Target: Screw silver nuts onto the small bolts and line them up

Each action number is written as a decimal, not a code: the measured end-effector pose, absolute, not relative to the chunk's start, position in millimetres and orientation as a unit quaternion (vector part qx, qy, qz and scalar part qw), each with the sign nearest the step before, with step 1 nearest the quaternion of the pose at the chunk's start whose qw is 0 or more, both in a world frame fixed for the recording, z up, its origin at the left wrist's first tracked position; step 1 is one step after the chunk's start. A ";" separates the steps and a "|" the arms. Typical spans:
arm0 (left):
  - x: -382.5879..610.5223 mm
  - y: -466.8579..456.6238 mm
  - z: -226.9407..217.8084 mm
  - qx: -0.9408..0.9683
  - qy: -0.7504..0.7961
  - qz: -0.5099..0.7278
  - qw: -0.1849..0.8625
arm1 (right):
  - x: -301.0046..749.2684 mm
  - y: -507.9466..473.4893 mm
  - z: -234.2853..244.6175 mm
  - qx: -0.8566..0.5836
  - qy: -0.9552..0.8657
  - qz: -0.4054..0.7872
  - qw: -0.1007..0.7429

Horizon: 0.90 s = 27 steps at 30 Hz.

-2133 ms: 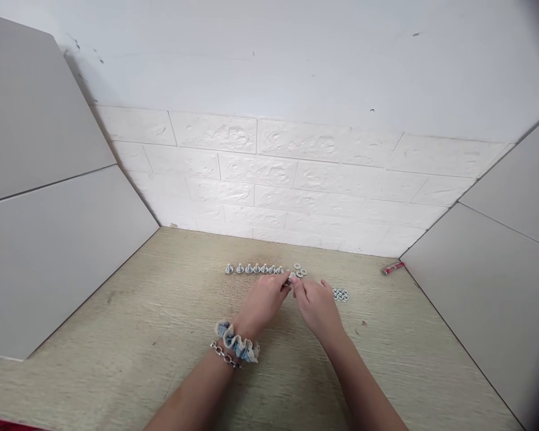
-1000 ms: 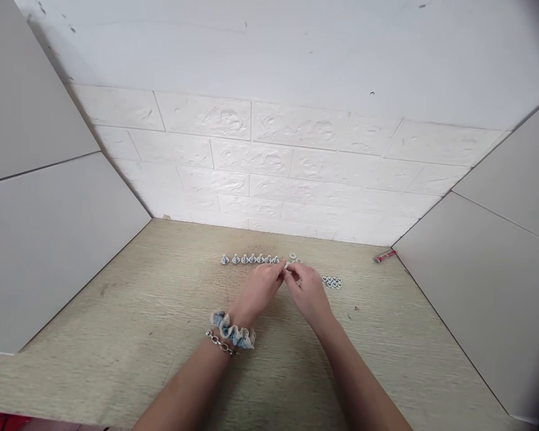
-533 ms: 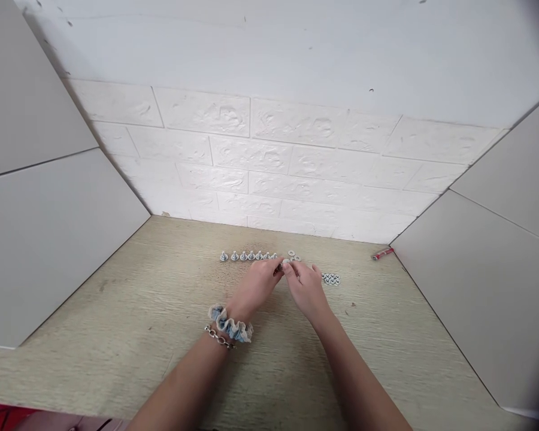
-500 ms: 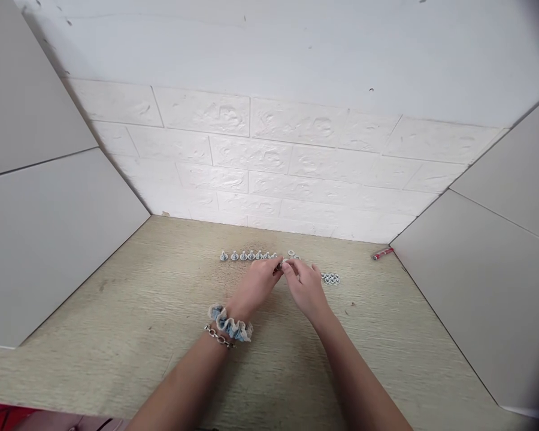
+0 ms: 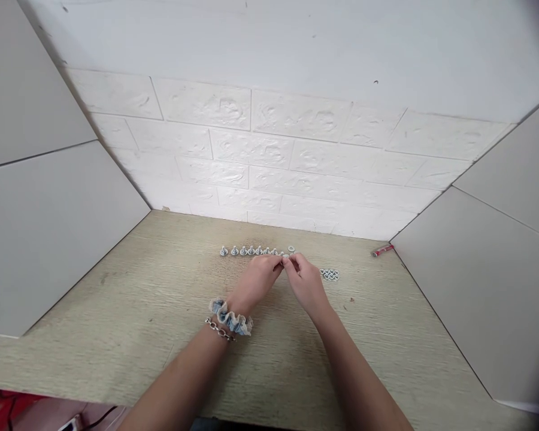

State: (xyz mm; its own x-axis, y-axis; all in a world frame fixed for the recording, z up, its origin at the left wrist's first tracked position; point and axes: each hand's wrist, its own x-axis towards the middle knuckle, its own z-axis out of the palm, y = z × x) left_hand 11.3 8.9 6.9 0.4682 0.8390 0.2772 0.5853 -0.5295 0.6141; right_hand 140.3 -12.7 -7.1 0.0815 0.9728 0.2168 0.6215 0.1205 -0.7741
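Observation:
My left hand [image 5: 257, 280] and my right hand [image 5: 306, 282] meet fingertip to fingertip over a pale wooden table [image 5: 130, 311]. Both pinch a small metal part [image 5: 285, 257], too small to name for sure; it looks like a bolt with a washer. A row of several small bolts [image 5: 250, 251] stands head-down just left of the fingers. One loose washer [image 5: 291, 248] lies just beyond the fingertips. A cluster of small nuts [image 5: 330, 275] lies right of my right hand. My left wrist wears a blue scrunchie [image 5: 230, 317] and a chain bracelet.
A white brick-pattern wall [image 5: 269, 155] closes the back. Grey panels stand at the left [image 5: 49, 221] and the right [image 5: 494, 281]. A small red object [image 5: 381, 251] lies in the back right corner. The table's front edge runs along the bottom.
Both hands stayed pinched together at the right end of the bolt row. The loose washers beyond the fingers went from three to one. The view tilted slightly.

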 end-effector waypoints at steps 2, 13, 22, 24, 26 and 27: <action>10.9 9.2 7.8 0.815 0.452 0.285 0.226 | 138.9 -13.5 -6.4 -0.613 -0.625 0.264 0.404; 13.8 9.2 6.1 0.775 0.491 0.319 0.240 | 138.7 -12.1 -8.8 -0.594 -0.611 0.254 0.458; 11.8 7.5 19.3 0.649 0.463 0.358 0.485 | 142.0 -11.9 -9.8 -0.564 -0.667 0.139 0.466; 12.2 8.6 19.0 0.624 0.459 0.368 0.515 | 142.2 -12.0 -10.2 -0.562 -0.672 0.130 0.465; 12.9 10.2 16.6 0.597 0.446 0.381 0.547 | 142.3 -12.4 -10.0 -0.561 -0.675 0.128 0.463; 13.2 11.0 14.7 0.584 0.438 0.386 0.564 | 142.3 -12.6 -9.6 -0.560 -0.676 0.128 0.462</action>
State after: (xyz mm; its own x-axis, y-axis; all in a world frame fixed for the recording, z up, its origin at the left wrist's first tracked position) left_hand 13.2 11.0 14.7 0.3188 0.9469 -0.0426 0.0761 0.0192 0.9969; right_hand 142.3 -12.6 -9.6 0.0542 0.8752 0.4808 0.6388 0.3397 -0.6903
